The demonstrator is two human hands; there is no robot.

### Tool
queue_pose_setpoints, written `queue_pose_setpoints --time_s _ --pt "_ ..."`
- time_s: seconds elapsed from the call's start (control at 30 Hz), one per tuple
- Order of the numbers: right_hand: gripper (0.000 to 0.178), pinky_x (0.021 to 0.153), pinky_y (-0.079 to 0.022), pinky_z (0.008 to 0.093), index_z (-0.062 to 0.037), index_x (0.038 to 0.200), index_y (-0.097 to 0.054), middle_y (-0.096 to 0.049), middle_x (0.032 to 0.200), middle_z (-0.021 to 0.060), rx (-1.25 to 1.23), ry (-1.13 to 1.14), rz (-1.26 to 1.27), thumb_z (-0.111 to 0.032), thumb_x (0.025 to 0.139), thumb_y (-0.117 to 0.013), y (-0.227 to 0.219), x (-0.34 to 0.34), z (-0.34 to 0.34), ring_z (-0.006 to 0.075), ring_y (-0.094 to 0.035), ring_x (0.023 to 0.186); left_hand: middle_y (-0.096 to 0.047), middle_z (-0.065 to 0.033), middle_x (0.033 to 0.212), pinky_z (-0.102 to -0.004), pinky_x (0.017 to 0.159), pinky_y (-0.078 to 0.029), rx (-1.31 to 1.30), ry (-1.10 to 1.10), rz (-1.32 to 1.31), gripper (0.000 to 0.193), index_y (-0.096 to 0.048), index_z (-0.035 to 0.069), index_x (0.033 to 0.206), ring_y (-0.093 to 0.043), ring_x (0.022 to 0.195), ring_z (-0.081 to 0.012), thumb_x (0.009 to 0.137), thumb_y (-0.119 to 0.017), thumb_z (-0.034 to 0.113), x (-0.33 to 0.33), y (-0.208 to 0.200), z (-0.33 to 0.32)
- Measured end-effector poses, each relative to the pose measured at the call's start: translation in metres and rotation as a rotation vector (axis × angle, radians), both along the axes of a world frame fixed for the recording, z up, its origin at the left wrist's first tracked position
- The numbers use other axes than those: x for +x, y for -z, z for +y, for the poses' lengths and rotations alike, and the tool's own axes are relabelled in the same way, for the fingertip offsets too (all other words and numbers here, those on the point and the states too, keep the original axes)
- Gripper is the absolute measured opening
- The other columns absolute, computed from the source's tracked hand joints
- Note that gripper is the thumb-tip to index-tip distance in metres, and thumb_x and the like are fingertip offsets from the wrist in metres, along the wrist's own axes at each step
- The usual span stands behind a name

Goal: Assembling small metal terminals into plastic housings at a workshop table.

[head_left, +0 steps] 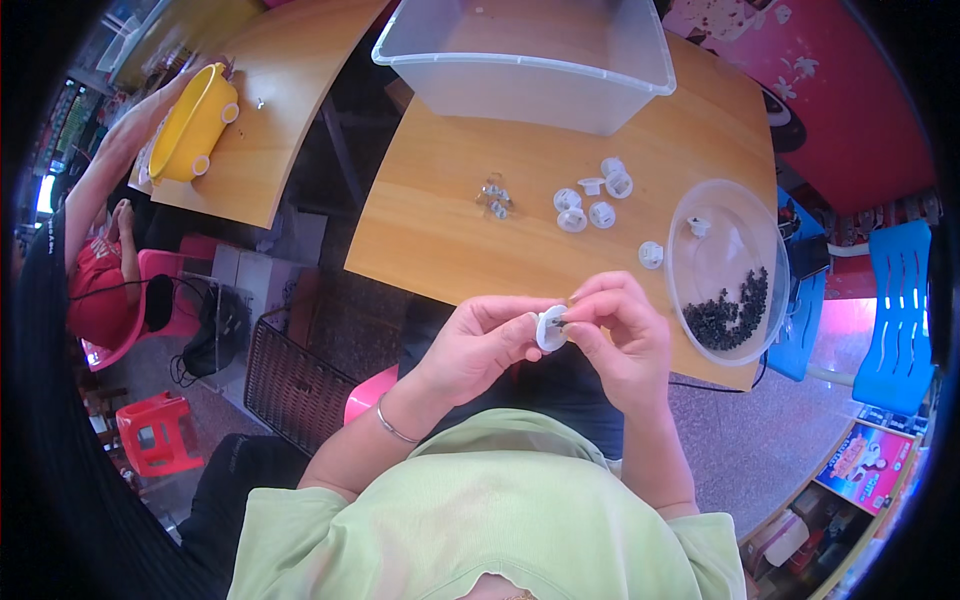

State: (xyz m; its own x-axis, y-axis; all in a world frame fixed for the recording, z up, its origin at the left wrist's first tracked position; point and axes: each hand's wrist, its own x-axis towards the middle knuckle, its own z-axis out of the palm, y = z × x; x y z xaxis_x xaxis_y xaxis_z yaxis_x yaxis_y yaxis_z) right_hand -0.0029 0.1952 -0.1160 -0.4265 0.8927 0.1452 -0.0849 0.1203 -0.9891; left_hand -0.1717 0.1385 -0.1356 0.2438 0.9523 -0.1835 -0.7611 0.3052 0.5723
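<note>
Between finger and thumb, my left hand (487, 345) grips a round white plastic piece (549, 329) in front of the table's near edge. My right hand (622, 335) is pinched at the centre of that piece, on a small dark part that is mostly hidden by the fingertips. Further up the table lie several similar white round pieces (602, 214), and one more sits near the tub. To their left is a little heap of shiny clear or metal bits (495, 200). A clear round tub (690, 330) on the right holds many small black parts (735, 312) and a white piece.
A large translucent bin (520, 85) stands at the table's far side. On the left, another person's arm (130, 125) reaches toward a yellow toy-like tub (190, 125) on a second table. A brown woven basket (290, 375), a red stool (160, 435) and a blue chair (897, 315) stand around.
</note>
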Motion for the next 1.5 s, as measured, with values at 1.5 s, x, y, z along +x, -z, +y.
queue_pose_setpoints --time_s 1.5 --pt "0.019 0.061 -0.048 0.0225 -0.0013 0.087 -0.063 -0.055 0.083 0.0056 -0.008 -0.043 0.019 0.003 0.07 -0.071 0.001 -0.002 -0.001 0.0126 -0.058 0.071 -0.062 -0.0128 0.096 -0.0214 0.069 -0.053 0.478 -0.369 0.911 0.02 -0.065 -0.002 0.092 -0.064 0.079 -0.0131 0.074 -0.063 -0.01 0.007 -0.02 0.0"
